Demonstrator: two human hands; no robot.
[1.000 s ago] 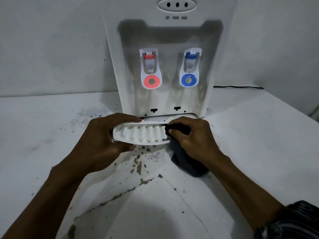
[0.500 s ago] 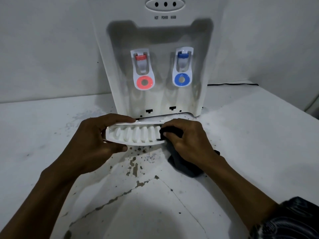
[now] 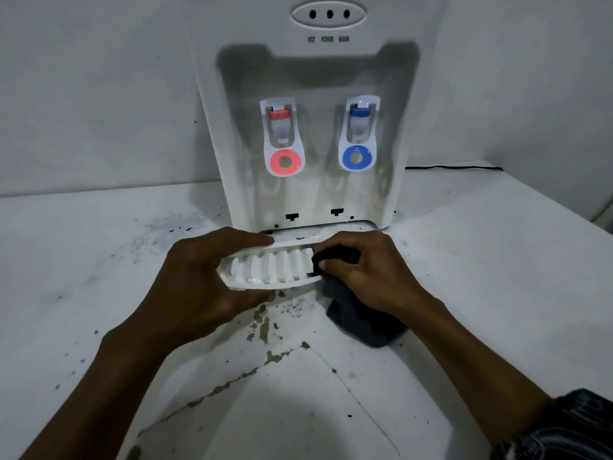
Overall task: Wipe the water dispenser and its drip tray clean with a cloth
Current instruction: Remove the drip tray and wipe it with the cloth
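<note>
A white water dispenser [image 3: 315,74] stands against the wall, with a red tap [image 3: 282,137] on the left and a blue tap [image 3: 360,134] on the right. Its white ribbed drip tray [image 3: 272,268] is pulled out and tilted toward me in front of the dispenser's base. My left hand [image 3: 205,280] grips the tray's left end, fingers over the top edge and thumb underneath. My right hand [image 3: 368,270] holds a dark cloth [image 3: 365,323] bunched against the tray's right end; the rest of the cloth hangs down to the counter.
The white counter [image 3: 99,260] shows chipped, dark flecked patches in front of the dispenser. A black cable [image 3: 454,167] runs along the wall at the right. Behind the tray, the slot in the dispenser base [image 3: 315,229] is open.
My hands, the tray and the cloth hold the same grip. The camera view has shifted slightly, so the dispenser sits a little differently in the picture.
</note>
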